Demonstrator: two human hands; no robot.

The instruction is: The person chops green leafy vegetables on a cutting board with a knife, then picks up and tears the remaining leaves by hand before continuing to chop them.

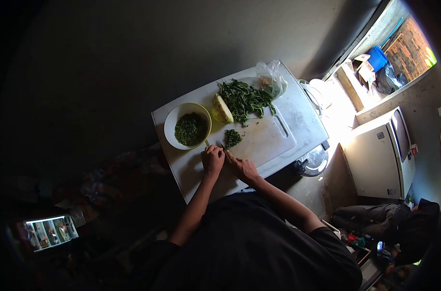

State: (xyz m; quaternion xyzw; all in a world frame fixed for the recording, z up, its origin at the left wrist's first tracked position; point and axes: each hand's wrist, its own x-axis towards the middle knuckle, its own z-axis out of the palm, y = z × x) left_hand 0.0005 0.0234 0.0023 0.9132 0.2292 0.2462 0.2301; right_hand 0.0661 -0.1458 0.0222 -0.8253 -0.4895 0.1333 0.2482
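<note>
My right hand [244,168] is closed at the near edge of the white cutting board [264,140]. A thin knife blade [221,144] runs out from its fingertips toward the bowl; the handle is hidden. Close beside it, my left hand [212,159] is curled, and what its fingers hold, if anything, is hidden. Just beyond the blade lies a small pile of chopped greens [233,138]. A white bowl or strainer with a yellowish rim [169,127] holds more chopped greens [190,129], its handle reaching toward my left hand.
Leafy stems [247,99] spread over the board's far side, beside a pale cut vegetable piece [222,109]. A clear plastic bag [274,80] sits at the table's [305,121] far corner. Right of it stand a pot [312,162] and a white fridge [373,157]. Another person [375,218] is at lower right.
</note>
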